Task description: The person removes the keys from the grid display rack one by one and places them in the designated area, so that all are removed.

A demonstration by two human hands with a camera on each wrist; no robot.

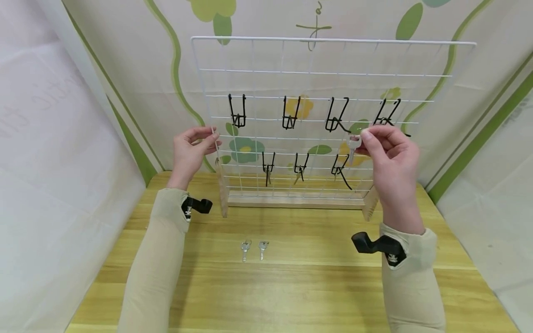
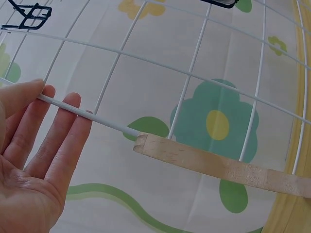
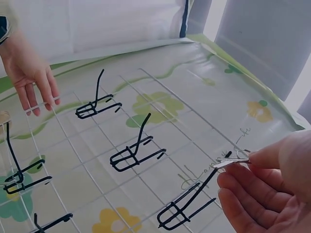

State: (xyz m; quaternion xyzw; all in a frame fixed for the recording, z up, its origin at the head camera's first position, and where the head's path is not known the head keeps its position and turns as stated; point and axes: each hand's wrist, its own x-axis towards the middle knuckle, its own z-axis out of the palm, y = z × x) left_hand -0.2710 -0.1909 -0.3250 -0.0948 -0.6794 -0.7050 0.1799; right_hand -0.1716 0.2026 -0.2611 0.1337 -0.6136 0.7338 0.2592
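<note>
My right hand (image 1: 395,166) pinches a silver key (image 1: 354,142) with a small ring between thumb and fingertips, in front of the white wire grid rack (image 1: 333,40). In the right wrist view the key (image 3: 229,161) overlaps the tip of a black hook (image 3: 175,216), the third in the upper row. My left hand (image 1: 191,150) holds the rack's left edge wire (image 2: 109,121) between thumb and fingers. Small keys (image 1: 299,175) hang on lower-row hooks. Two more keys with rings, a left one (image 1: 245,250) and a right one (image 1: 263,250), lie on the wooden table.
Black hooks hang in two rows on the grid, including an upper left one (image 1: 238,113) and an upper right one (image 1: 385,113). Wooden feet (image 1: 222,192) and a wooden bar (image 1: 295,201) support the rack. A patterned cloth (image 1: 137,60) stands behind it.
</note>
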